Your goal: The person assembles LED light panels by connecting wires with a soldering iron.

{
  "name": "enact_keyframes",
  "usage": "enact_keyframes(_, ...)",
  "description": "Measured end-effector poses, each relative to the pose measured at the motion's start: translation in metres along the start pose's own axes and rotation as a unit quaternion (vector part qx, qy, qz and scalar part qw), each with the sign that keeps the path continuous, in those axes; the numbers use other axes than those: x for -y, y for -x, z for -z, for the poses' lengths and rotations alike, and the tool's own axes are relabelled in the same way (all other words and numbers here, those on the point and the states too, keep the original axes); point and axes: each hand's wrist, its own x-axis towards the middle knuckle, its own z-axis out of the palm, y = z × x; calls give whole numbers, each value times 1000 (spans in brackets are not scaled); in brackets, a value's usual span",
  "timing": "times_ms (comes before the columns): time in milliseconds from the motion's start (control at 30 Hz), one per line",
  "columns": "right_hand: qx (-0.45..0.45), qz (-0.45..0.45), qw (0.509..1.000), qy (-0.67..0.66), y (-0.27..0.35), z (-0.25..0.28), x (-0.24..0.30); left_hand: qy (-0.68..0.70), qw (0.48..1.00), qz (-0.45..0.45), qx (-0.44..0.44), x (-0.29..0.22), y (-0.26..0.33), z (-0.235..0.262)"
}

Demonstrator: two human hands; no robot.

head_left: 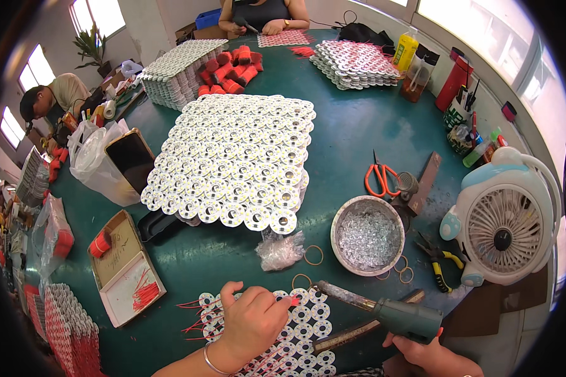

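In front of me lies a panel of round white circuit boards with thin red wires over its left side. My left hand rests over the panel, fingers closed, with a bit of red wire showing at the fingertips. My right hand is wrapped round the grip of a dark green pistol-shaped soldering gun. Its long metal barrel points left, the tip near the panel's upper edge, close to my left fingertips. Beneath the barrel lies a dark, worn bar. My palm hides part of the panel.
Beyond stand a stack of board panels, a bowl of clear bits, orange-handled scissors, yellow-handled pliers and a fan. At left are a cardboard tray and a phone. A co-worker sits opposite.
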Motion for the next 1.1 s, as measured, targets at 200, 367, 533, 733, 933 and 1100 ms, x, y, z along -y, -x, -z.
enact_keyframes(200,4,-45,999,27,9,-2,-3,-16,999,-29,-25,-6,4,-3)
enact_keyframes(367,17,4,999,39,5,-5,0,-8,999,-26,-22,-6,6,-7)
enact_keyframes(533,3,-18,1000,18,2,-8,4,-9,999,-30,-29,-7,5,-8)
enact_keyframes(733,-8,91,989,120,0,-6,-5,-9,999,-25,-30,-8,3,-9)
enact_keyframes(933,34,144,968,203,-2,-3,-5,-17,999,-28,-25,-9,3,-8)
enact_keyframes(1100,-41,45,997,-37,10,-11,-8,-25,999,-29,-24,-10,6,-6)
